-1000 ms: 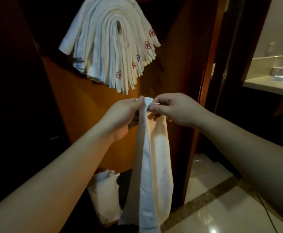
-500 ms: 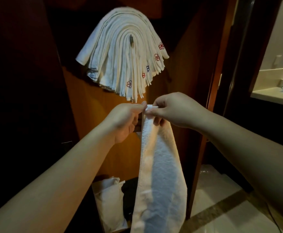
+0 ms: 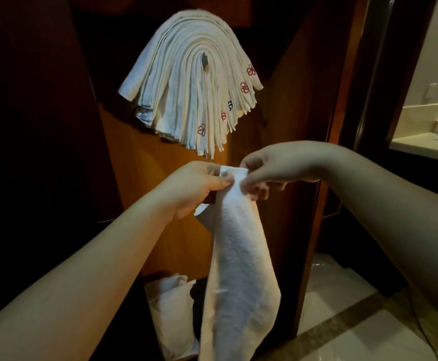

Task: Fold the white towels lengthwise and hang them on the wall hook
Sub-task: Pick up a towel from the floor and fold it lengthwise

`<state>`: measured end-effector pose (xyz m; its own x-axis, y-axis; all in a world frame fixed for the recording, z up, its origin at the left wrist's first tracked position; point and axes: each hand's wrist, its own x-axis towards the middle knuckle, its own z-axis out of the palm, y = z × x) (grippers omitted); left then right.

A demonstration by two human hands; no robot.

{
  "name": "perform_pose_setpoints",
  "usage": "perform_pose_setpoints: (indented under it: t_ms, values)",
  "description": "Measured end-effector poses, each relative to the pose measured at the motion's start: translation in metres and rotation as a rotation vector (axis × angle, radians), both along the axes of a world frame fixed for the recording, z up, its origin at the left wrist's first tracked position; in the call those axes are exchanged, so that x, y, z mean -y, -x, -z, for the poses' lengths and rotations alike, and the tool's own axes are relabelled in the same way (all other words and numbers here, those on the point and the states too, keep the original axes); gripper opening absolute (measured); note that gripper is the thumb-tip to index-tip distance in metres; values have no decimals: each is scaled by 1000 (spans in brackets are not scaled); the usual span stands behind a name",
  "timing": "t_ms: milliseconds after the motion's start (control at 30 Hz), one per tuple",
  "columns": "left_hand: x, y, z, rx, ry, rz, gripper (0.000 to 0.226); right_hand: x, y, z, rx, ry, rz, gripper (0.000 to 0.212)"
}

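A white towel [image 3: 238, 269] hangs long and narrow in front of me, pinched at its top edge by both hands. My left hand [image 3: 194, 186] grips the top left corner between thumb and fingers. My right hand [image 3: 272, 165] pinches the top right corner, close beside the left. Above them, several folded white towels [image 3: 184, 84] with small red emblems drape in a fan over a dark wall hook [image 3: 204, 61] on the wooden panel. The held towel's top sits a little below the lowest hanging ends.
A wooden wall panel [image 3: 139, 173] stands behind the towels. Low down, a white bag-like bundle [image 3: 171, 313] leans by the panel. At right are a dark door frame [image 3: 369, 82], a glossy tiled floor [image 3: 343, 329] and a pale counter [image 3: 426, 147].
The view has tilted up, so the hanging towels sit lower in frame. The held towel has turned from edge-on to its broad face, and my hands have spread slightly at its top.
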<state>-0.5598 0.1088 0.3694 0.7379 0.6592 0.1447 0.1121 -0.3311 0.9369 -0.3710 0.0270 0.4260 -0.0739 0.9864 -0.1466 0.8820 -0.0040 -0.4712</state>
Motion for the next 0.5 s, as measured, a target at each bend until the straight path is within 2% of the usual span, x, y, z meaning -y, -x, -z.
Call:
perform_pose_setpoints:
  t_ms: [67,167,333,433,500]
  values:
    - [-4,4,-3,-3,13,-33,18,-1,-7,8,144,87,-37,21]
    - [-11,12,-7,-36,-10,-67,17,-8,-17,32,181,192,-8,35]
    - [-26,38,-9,-97,-117,-158,20,-9,-41,75,378,299,71,52]
    - [-35,53,-3,-145,-206,-196,27,-4,-56,74,355,151,97,50]
    - [-40,60,1,-110,-238,-234,23,-1,-62,60,282,-63,132,35]
